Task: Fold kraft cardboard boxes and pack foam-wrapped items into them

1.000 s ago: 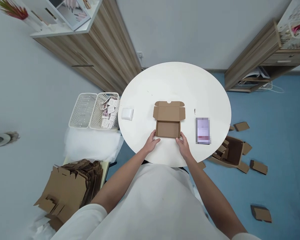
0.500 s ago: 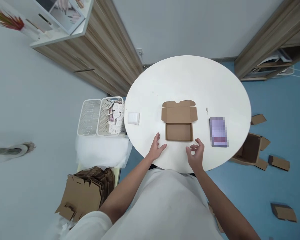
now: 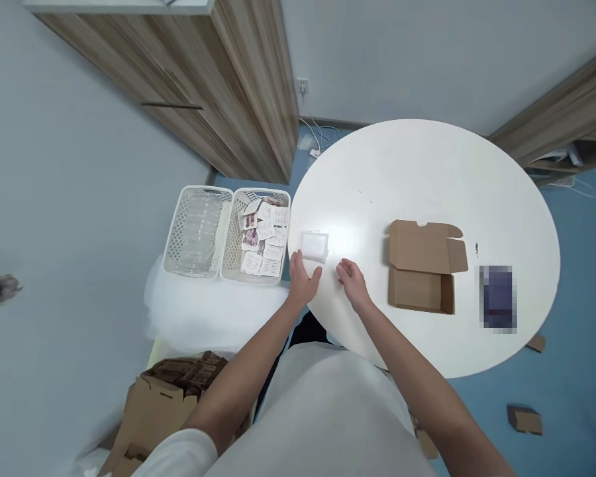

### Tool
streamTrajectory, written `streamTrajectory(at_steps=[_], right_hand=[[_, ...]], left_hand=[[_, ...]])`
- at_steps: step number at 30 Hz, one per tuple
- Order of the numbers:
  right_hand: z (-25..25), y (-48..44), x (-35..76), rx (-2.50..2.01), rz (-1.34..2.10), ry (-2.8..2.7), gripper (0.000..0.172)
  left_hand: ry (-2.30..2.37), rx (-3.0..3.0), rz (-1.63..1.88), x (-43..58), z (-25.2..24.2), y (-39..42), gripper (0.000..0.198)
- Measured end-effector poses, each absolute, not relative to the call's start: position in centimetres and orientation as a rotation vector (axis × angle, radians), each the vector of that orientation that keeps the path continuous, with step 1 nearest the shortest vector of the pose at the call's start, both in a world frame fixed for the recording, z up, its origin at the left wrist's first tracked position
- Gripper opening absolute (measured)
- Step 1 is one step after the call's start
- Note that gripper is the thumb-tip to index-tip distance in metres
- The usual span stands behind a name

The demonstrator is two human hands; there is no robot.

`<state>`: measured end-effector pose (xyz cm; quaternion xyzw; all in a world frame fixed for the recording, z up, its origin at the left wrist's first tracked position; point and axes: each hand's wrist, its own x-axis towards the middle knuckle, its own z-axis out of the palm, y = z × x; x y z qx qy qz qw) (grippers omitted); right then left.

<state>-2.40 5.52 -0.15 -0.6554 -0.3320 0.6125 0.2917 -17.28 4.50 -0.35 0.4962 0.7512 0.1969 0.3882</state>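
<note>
- At the left edge of the round white table point(image 3: 427, 165), the left hand point(image 3: 302, 281) lay at the near side of a small white pad point(image 3: 314, 246), its fingertips touching or all but touching the pad's near edge; whether they had a grip on it could not be told.
- The right hand point(image 3: 351, 283) hung just right of the pad, fingers loosely curled and holding nothing, apart from the pad and well apart from the box.
- The pad itself lay flat on the table, just inside the rim, near the two white baskets point(image 3: 228, 232) that stood beside the table; the right basket held small printed cards point(image 3: 261, 242), the left one looked filled with clear wrappers.
- The cardboard box point(image 3: 422, 275) stood folded up with its lid open and its tray bare, well to the right of both hands.
- As a judgement: the box was formed and ready, but nothing had gone into it; the pad was not yet lifted, so filling and closing were left.
- A dark blurred card point(image 3: 497, 298) lay right of the box, and flat cardboard blanks point(image 3: 169, 397) were stacked on the floor by the person's left side.
</note>
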Motion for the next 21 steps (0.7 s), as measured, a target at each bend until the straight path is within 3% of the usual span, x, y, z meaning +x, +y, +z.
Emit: streamTrajectory(at_steps=[5, 13, 21], right_hand=[[-0.2, 8.6, -5.7, -1.85, 1.555, -0.988, 0.049], [-1.2, 9.3, -6.5, -1.933, 1.43, -1.117, 0.039], [-0.4, 7.6, -4.6, -1.917, 1.336, -1.125, 0.035]], left_hand=[[1.794, 1.266, 0.541, -18.6, -0.8, 7.1, 0.063], [1.722, 1.089, 0.686, -19.7, -1.5, 8.1, 0.04], [1.716, 1.056, 0.78, -18.0, -0.7, 6.4, 0.037]])
